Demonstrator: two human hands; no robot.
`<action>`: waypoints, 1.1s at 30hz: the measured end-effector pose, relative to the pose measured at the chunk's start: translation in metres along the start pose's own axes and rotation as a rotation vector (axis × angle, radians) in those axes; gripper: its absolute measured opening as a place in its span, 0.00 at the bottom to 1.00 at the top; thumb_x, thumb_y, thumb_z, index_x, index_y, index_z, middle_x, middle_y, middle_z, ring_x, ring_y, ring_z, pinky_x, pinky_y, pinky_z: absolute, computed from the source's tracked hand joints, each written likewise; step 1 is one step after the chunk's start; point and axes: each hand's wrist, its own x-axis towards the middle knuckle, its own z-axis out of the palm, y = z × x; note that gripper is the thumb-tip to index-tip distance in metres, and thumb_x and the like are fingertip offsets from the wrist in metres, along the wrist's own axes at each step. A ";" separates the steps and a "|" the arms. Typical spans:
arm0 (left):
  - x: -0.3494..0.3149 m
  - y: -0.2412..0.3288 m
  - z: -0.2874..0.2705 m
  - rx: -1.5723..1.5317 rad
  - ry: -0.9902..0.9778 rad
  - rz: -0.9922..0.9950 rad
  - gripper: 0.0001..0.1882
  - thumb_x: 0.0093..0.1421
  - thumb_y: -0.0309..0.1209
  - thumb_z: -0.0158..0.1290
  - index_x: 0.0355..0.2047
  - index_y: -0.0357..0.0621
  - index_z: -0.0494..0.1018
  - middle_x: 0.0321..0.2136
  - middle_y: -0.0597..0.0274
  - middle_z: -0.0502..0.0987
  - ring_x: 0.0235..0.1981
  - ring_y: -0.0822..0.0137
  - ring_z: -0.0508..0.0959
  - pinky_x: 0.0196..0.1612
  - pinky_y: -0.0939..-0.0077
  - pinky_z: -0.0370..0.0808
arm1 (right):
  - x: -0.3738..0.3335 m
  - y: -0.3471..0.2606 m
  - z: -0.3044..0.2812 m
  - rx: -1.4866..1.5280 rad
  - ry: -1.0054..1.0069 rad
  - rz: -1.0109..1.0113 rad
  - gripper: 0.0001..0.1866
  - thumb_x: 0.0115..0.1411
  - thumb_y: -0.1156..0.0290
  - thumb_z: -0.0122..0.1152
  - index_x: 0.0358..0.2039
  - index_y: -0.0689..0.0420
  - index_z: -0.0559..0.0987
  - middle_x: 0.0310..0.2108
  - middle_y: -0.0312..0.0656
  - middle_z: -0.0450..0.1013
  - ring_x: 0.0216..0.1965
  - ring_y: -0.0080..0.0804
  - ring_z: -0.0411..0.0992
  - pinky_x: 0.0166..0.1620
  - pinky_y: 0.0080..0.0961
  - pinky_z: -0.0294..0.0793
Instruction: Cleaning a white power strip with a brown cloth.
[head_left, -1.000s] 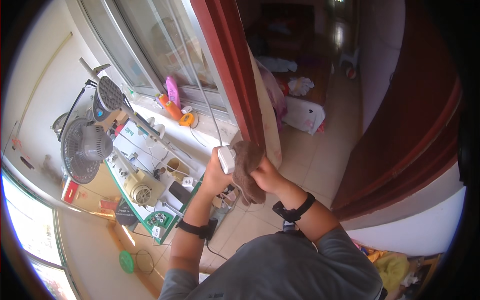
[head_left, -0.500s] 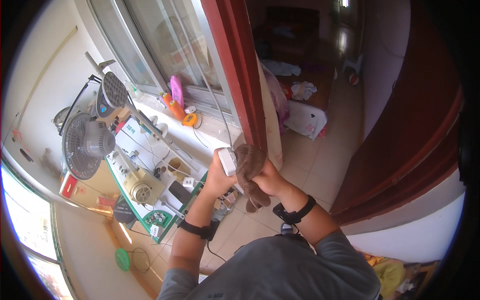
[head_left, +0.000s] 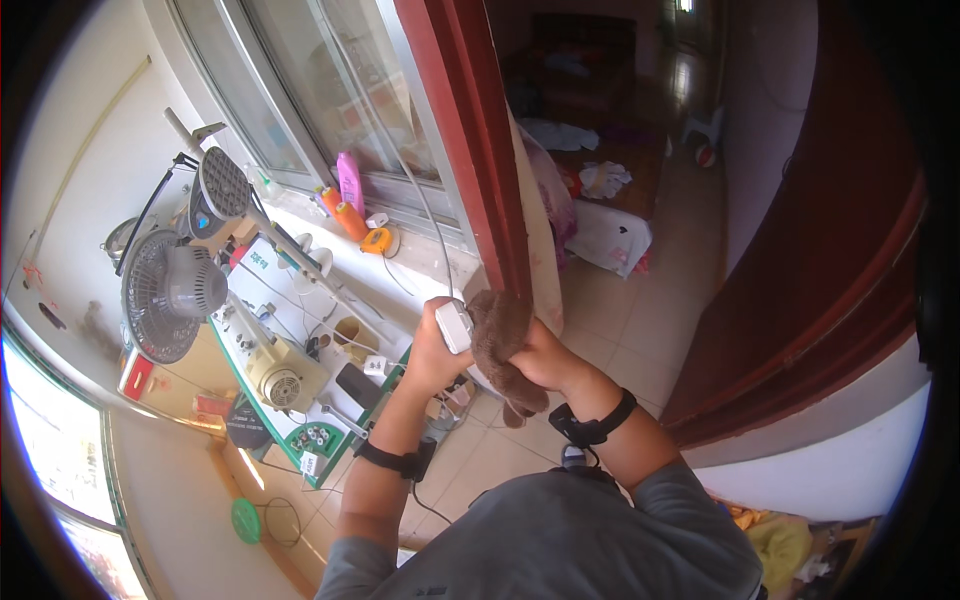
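Observation:
My left hand is closed around a white extension socket, whose grey cable runs up past the window frame. Right beside it, my right hand grips a brown, fuzzy plush item. The plush bulges at the top and narrows toward a rounded lower end that hangs below my hands. Its upper part is against or very near the socket; whether anything joins the two I cannot tell. The fingers of my right hand are partly hidden behind the plush.
On the left stands a sewing machine table with a grey fan and a lamp over it. Thread spools, a pink bottle and a tape measure sit on the windowsill. A red door frame rises ahead.
The plush has shifted slightly, its lower end swinging a little right. Both hands keep their hold, and the view has moved slightly.

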 end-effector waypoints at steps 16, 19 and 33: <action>-0.009 0.002 -0.011 0.209 0.028 0.185 0.35 0.37 0.25 0.67 0.48 0.40 0.67 0.44 0.50 0.73 0.45 0.49 0.74 0.50 0.61 0.70 | 0.013 -0.008 -0.009 0.019 -0.010 0.034 0.17 0.58 0.76 0.56 0.49 0.61 0.72 0.46 0.42 0.72 0.48 0.29 0.70 0.52 0.26 0.69; -0.012 -0.003 -0.013 0.272 0.036 0.276 0.33 0.39 0.27 0.67 0.48 0.40 0.68 0.43 0.48 0.75 0.44 0.48 0.75 0.49 0.61 0.71 | 0.021 -0.020 -0.006 -0.212 -0.114 -0.033 0.18 0.56 0.76 0.58 0.49 0.61 0.72 0.46 0.45 0.73 0.49 0.31 0.71 0.52 0.26 0.69; -0.016 -0.010 -0.015 0.598 0.134 0.370 0.29 0.40 0.16 0.55 0.47 0.38 0.68 0.51 0.51 0.73 0.52 0.47 0.72 0.56 0.59 0.69 | 0.025 -0.013 0.021 0.049 -0.058 0.160 0.16 0.58 0.77 0.54 0.48 0.64 0.73 0.45 0.46 0.74 0.48 0.32 0.72 0.52 0.25 0.69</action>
